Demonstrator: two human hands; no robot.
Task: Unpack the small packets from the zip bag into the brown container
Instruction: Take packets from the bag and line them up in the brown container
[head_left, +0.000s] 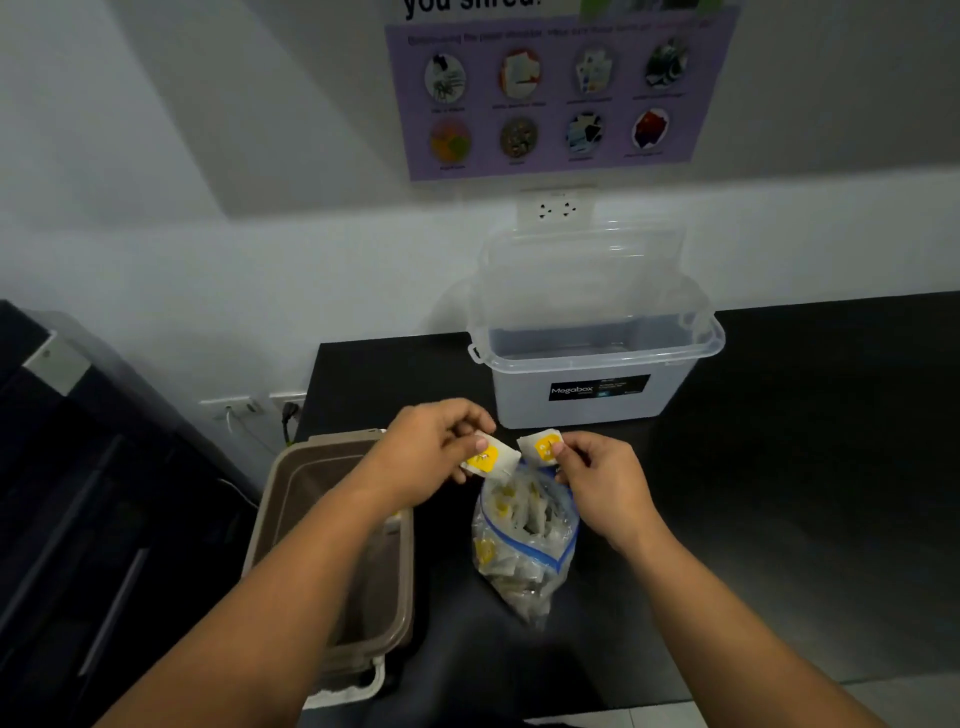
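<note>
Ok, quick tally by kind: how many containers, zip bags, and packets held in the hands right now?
Containers: 2 — brown container, clear lidded box
Zip bags: 1 — zip bag, packets inside too jumbled to count
Packets in hands: 2 — left-hand packet, right-hand packet
Total: 5

- I see a white wall (156, 234) ahead, dimly lit, with shadow across its upper part.
- A purple poster (556, 93) with round pictures hangs on it, above a white socket (556, 208).
- The black desk (805, 441) runs along the wall.
- A dark cabinet (62, 519) stands at left, near two low wall outlets (254, 408).
</note>
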